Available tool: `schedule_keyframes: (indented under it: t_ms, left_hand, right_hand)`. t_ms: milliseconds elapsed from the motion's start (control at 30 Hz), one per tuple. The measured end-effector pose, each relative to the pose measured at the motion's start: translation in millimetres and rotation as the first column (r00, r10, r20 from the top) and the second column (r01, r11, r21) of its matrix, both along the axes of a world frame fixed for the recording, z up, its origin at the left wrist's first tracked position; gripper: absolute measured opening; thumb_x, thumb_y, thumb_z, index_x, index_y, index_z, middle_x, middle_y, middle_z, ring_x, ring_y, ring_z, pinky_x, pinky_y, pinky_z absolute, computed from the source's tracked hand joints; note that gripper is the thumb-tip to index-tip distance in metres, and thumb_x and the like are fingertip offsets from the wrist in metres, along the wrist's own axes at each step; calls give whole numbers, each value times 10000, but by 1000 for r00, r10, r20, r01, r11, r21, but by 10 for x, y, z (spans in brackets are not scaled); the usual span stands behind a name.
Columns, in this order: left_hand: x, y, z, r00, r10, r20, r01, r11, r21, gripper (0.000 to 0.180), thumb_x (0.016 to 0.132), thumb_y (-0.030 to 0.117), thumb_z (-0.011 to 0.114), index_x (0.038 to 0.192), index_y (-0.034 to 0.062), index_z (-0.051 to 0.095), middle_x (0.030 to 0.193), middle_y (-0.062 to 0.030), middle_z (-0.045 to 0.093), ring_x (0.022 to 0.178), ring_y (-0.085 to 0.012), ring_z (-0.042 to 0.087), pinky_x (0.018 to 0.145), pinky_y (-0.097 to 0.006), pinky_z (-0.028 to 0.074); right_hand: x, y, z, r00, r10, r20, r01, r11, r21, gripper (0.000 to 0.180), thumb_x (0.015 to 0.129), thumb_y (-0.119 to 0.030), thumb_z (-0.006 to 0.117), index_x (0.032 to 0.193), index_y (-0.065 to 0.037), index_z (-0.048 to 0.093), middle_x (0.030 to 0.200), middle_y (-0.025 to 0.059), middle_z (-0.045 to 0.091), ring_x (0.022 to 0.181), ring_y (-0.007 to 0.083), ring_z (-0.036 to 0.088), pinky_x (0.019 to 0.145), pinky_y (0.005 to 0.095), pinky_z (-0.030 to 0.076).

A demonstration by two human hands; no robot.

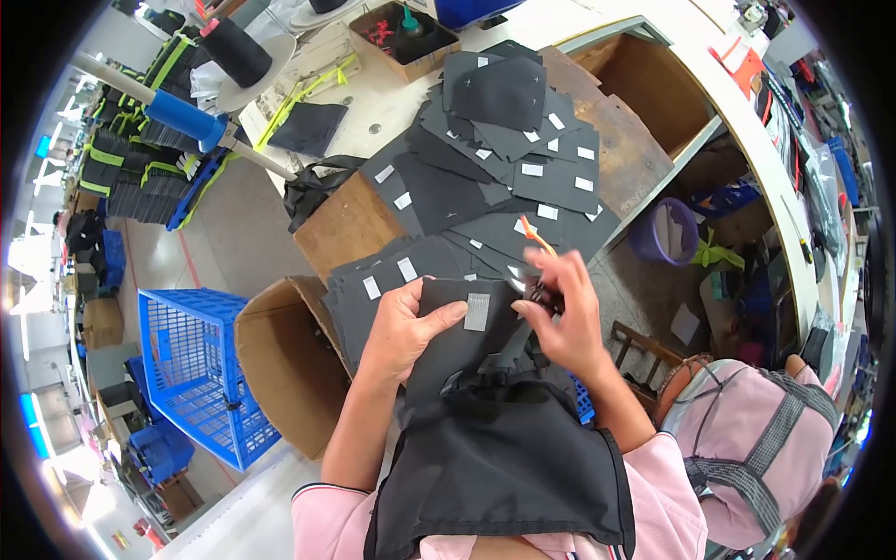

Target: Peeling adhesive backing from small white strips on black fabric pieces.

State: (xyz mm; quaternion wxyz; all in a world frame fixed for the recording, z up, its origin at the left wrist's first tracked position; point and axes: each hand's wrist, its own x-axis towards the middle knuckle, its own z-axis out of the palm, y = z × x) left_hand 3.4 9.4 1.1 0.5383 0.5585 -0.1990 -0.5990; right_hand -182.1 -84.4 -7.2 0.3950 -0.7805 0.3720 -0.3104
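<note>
The left hand [406,327] pinches a black cloth piece [446,338], just nearer than the dark pile [523,191]; the right hand [571,308] holds scissors [535,292] at its far right corner, apparently trimming. Next probably calls for a steady edge.

Pink short sleeves [665,495], striped cuffs [325,486], black apron [504,467]

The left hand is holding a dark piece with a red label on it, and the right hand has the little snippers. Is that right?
Not quite: the label isn't red, it's white, as the head view shows. The left hand does hold the dark piece, and the right hand does have the little snippers.
</note>
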Motion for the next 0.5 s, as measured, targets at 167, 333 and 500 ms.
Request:
schedule_keyframes:
  t_ms: [167,333,500]
  left_hand:
    - [17,-43,-73,985,-90,148,96,995,-34,82,845,45,603,911,7,575,824,2,587,758,-65,525,698,-221,440]
    - [-5,-21,-252,983,55,177,-59,998,19,232,926,212,522,1083,42,522,877,33,470,806,-41,435,741,-183,366]
    - [-74,-36,-133,986,-147,84,148,989,-5,296,853,227,645,1045,18,559,777,46,499,723,-51,461,685,-203,394]
  right_hand:
    - [-201,-573,-403,854,519,21,-428,680,596,159,786,-78,644,904,-2,569,817,-8,502,674,72,422,632,244,378]
    - [-95,-389,-204,907,396,144,-402,713,575,138,775,-83,639,740,5,540,702,-1,445,660,86,420,577,246,329]
    - [20,-267,-177,971,234,49,-235,896,378,158,761,-108,659,789,8,555,755,60,501,637,167,489,601,276,407]
